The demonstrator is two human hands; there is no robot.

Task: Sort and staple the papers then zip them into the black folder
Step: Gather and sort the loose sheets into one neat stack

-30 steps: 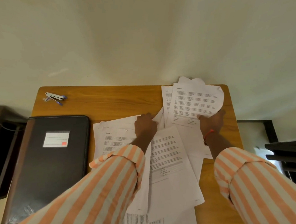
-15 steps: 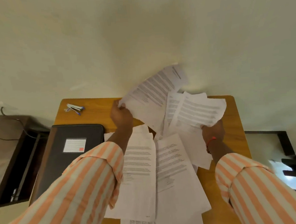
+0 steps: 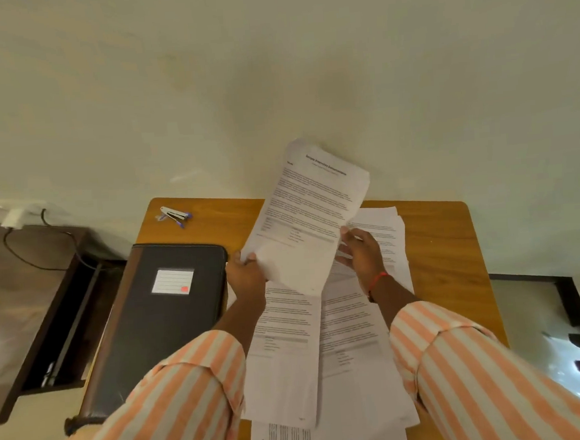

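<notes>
While lifted clear of the desk, left fingers: curled round the near-left corner of the raised sheets, thumb on top, a firm grip.
Right fingers: spread loosely at the right edge of those sheets, tips on paper; pinching or merely touching, cannot tell.
Left hand: back to the camera, just beside the right edge of the black folder.
Right hand: red thread round the wrist.
Raised sheets: printed side up, tilted away toward the wall, heading at the far end, too blurred to read.
Loose papers: flat on the desk under both hands, overlapping, running down to the near edge.
Far pile: more printed pages, flat behind the right hand.
Black folder: flat on the left side of the desk, closed, white label with a red mark on the cover.
Stapler: far-left corner of the desk, apart from the folder, untouched.
Sleeves: orange and white stripes.
Side shelf: dark, left of the desk, black cable trailing above.
</notes>
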